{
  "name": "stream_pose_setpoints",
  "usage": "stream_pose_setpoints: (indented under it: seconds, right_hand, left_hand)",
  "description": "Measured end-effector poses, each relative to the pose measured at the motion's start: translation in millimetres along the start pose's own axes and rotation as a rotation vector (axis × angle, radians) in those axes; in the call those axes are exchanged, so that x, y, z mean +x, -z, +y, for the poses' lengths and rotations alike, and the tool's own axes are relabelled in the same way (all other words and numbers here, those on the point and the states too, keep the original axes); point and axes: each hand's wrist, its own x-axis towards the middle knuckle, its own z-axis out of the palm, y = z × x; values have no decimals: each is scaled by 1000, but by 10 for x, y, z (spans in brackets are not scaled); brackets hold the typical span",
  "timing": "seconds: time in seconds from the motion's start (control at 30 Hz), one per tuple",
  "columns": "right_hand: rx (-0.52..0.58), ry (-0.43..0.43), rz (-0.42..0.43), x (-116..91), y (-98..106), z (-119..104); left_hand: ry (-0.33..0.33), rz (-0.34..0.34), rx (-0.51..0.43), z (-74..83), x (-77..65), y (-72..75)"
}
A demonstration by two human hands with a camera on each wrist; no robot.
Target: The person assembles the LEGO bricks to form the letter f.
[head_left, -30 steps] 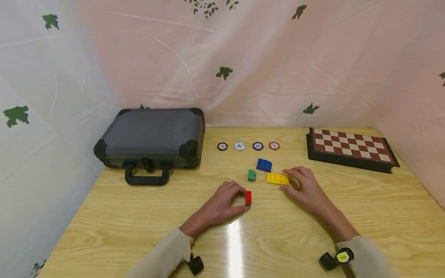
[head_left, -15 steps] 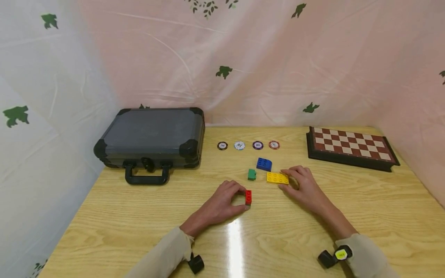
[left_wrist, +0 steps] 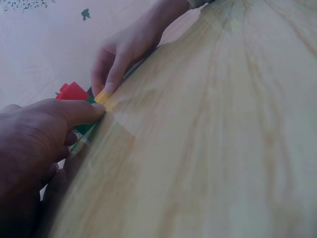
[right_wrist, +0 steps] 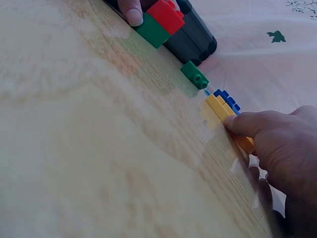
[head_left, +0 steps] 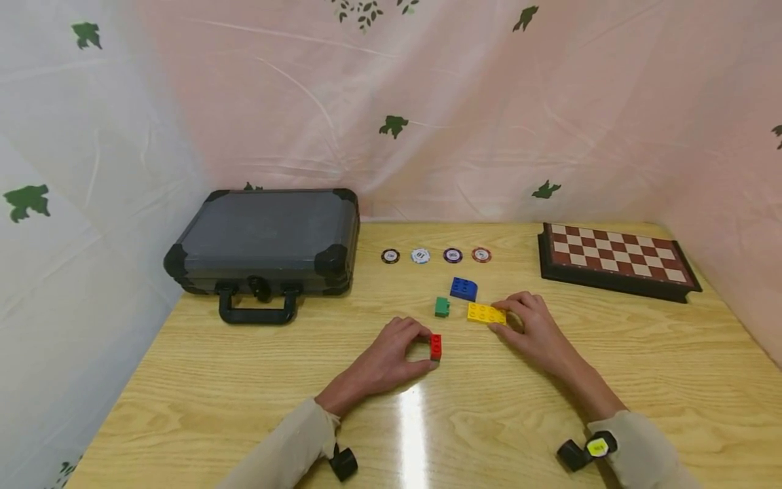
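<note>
In the head view my left hand (head_left: 391, 360) pinches a red toy building brick (head_left: 436, 345) between thumb and fingers. The right wrist view shows that red brick (right_wrist: 167, 16) stacked on a green brick (right_wrist: 152, 33), with the left thumb against the green one. My right hand (head_left: 534, 333) grips the right end of a flat yellow brick (head_left: 482, 312), thumb on its near side. Close behind the yellow brick lies a blue brick (head_left: 463, 288) with one rounded end. A small green brick (head_left: 442, 307) lies on its side to the left, its studs facing right.
A dark grey case (head_left: 269, 234) with a black handle stands at the back left of the wooden table (head_left: 501, 428). Several poker chips (head_left: 420, 255) lie in a row behind the bricks. At the back right is a folded chessboard (head_left: 617, 258).
My right hand has shifted very slightly left, and the yellow brick looks nearly where it was. The left hand keeps its place with the red and green bricks.
</note>
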Motion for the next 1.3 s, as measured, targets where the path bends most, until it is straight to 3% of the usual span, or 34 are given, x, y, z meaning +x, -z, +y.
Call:
stream_pose_setpoints:
  seconds: [0.73, 1.3]
  right_hand:
    - [28, -40, -34, -3, 10, -32]
    - [73, -18, -56, -16, 25, -168]
  left_hand:
    - [4, -4, 7, -14, 9, -17]
    - [-6, 5, 16, 2, 7, -4]
